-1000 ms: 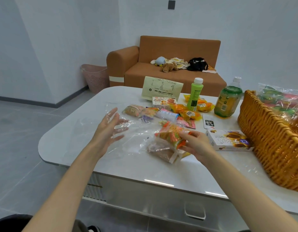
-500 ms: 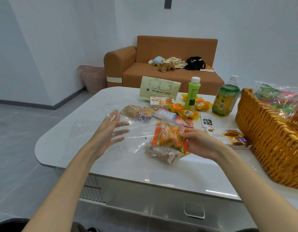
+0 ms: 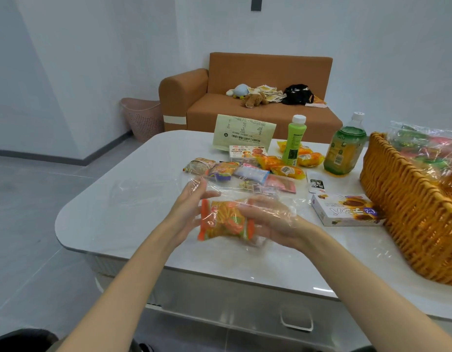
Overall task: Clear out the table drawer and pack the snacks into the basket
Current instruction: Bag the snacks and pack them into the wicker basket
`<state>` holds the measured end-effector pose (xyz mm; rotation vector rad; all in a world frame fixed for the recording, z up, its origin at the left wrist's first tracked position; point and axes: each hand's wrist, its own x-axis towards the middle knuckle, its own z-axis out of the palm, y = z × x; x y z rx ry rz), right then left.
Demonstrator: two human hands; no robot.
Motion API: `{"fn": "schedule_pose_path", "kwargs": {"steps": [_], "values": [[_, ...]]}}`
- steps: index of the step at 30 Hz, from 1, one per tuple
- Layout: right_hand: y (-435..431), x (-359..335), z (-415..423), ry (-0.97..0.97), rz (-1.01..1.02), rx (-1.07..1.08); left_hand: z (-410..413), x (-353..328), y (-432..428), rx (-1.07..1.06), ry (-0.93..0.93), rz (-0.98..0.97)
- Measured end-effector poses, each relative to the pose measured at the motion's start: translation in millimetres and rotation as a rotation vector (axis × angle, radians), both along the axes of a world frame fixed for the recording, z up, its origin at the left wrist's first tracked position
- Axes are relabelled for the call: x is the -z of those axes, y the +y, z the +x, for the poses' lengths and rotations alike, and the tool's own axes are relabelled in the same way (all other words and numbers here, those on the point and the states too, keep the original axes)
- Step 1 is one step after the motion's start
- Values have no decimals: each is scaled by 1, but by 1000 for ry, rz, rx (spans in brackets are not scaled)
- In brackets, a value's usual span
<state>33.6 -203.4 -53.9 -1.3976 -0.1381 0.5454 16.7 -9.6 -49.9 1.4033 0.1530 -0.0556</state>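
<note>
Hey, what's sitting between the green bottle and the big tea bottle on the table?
Orange snack packets lie between the green bottle and the tea bottle, close against the green bottle's base. The head view shows this.

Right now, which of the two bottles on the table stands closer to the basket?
The squat, rounded bottle with amber drink, beside the wicker basket. The slim bright-green bottle stands farther away, among yellow snack packets.

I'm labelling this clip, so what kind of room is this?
Probably a home living room: an orange sofa with soft toys on it, a white table spread with snacks, and a pink basket in the corner.
</note>
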Motion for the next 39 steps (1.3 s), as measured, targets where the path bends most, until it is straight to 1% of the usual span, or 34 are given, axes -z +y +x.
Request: {"fn": "schedule_pose_path", "kwargs": {"steps": [2,3,5,9,12,15,18,20,23,25,28,31,33,37,39], "values": [[7,5,-3,-31,-89,-40,1,0,-6,-24,6,-56],[9,7,-5,-86,-159,-60,3,1,-8,-50,9,-86],[11,7,-8,-187,-265,-91,6,4,-10,-100,5,-84],[11,8,-8,-208,-275,-183,11,8,-15,-122,-43,21],[11,11,-5,-226,-299,-230,11,7,-17,-141,-78,48],[9,10,-5,-202,-276,-210,11,5,-14,-106,-61,92],[6,8,-4,-176,-228,-172,10,6,-1,-36,-18,245],[3,9,-3,-183,-211,-123,6,8,10,-13,48,302],[-1,7,-3,-139,-141,-58,-4,12,13,153,200,335],[0,7,-4,-143,-114,-49,-8,14,7,197,229,331],[5,10,-7,-230,-152,-45,-11,12,-3,60,167,292],[11,11,-13,-291,-254,-26,-15,9,-4,-36,87,280],[15,11,-16,-337,-307,-29,-18,8,-2,-45,51,302],[22,16,-19,-434,-334,-40,-22,8,5,-33,22,348],[25,17,-21,-414,-326,-33,-23,8,9,-36,9,371]]}}
